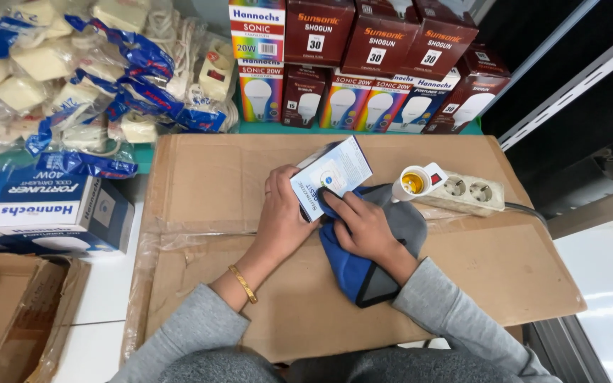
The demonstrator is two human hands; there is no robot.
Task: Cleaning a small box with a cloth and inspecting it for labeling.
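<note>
My left hand [283,213] grips a small white and blue bulb box [333,174], tilted above a flat cardboard sheet [214,177]. My right hand [363,227] presses a blue and grey cloth [363,273] against the lower edge of that box. The cloth lies bunched under the hand and trails toward me over the cardboard. A gold bangle sits on my left wrist, and both arms wear grey sleeves.
A white power strip [462,191] with a lamp socket [413,183] plugged in lies right of the box. Stacked bulb boxes [363,64] line the back. Bagged cream sockets [72,78] pile at back left, larger blue boxes [51,213] and an open carton [8,312] at left.
</note>
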